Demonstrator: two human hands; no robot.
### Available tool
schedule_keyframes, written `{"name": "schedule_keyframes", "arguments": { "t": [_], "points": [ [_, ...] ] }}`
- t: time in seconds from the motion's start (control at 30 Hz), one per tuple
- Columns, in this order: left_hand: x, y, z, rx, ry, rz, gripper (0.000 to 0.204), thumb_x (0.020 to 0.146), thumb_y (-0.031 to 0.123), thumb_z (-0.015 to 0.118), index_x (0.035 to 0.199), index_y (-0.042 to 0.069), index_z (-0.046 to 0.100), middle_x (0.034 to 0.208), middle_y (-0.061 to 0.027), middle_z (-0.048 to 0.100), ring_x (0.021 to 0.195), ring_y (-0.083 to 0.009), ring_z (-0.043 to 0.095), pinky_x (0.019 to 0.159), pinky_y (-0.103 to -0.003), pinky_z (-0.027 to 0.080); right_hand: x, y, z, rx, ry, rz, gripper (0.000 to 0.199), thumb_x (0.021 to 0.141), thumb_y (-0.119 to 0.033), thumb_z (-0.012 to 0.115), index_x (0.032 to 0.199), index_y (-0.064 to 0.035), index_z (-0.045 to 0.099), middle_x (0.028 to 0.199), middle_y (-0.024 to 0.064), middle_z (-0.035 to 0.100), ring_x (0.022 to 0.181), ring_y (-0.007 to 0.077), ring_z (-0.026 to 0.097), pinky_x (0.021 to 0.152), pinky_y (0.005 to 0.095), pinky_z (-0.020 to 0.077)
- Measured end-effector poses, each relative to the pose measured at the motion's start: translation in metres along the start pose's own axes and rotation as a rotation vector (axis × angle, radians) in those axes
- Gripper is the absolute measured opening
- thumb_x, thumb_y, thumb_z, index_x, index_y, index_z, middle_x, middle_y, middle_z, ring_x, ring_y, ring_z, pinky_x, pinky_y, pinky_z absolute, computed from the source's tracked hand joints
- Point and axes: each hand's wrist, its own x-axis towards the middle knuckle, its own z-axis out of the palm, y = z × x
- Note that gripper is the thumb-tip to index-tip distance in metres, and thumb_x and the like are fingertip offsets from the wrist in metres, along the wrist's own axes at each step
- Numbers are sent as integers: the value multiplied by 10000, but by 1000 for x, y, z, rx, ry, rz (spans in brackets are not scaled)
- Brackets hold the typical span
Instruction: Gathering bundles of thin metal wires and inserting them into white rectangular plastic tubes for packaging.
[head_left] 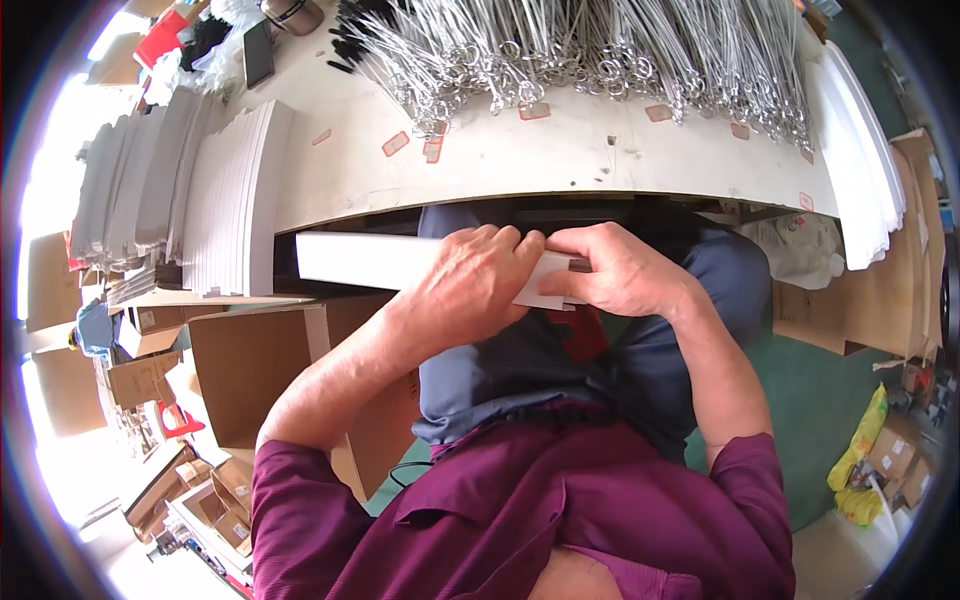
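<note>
A long, narrow white cardboard box (365, 262) lies across my lap, just below the table's front edge. My left hand (478, 275) is wrapped over its middle, fingers closed on it. At the box's right end, my right hand (622, 268) pinches a small end flap between thumb and fingers. The fingertips of both hands nearly meet at that end. What is inside the box cannot be seen. On the table beyond lies a wide heap of thin metal rods with ring ends (560, 70).
Stacks of flat white boxes (235, 200) stand at the table's left, with more white pieces (860, 160) at its right edge. A phone (258, 54) and a metal flask (292, 14) lie at the back left. An open brown carton (255, 375) sits left of my legs.
</note>
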Motion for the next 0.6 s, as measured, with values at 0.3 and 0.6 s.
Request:
{"name": "schedule_keyframes", "arguments": {
  "t": [0.3,0.6],
  "points": [
    [-14,-12,15,-77,223,-155,455,721,220,870,1056,41,621,822,-128,662,753,-335,703,651,-454,574,-31,-7,-33,-356,435,-113,431,932,-284,782,1199,37,677,788,112,702,680,162,661,672,321,543],
    [-7,12,40,-114,133,-296,461,763,290,861,1062,32,623,865,-152,698,769,-359,715,674,-459,589,-4,38,19,-185,735,-355,238,1038,-216,636,997,17,665,768,211,682,692,360,700,598,410,516]
  ]
}}
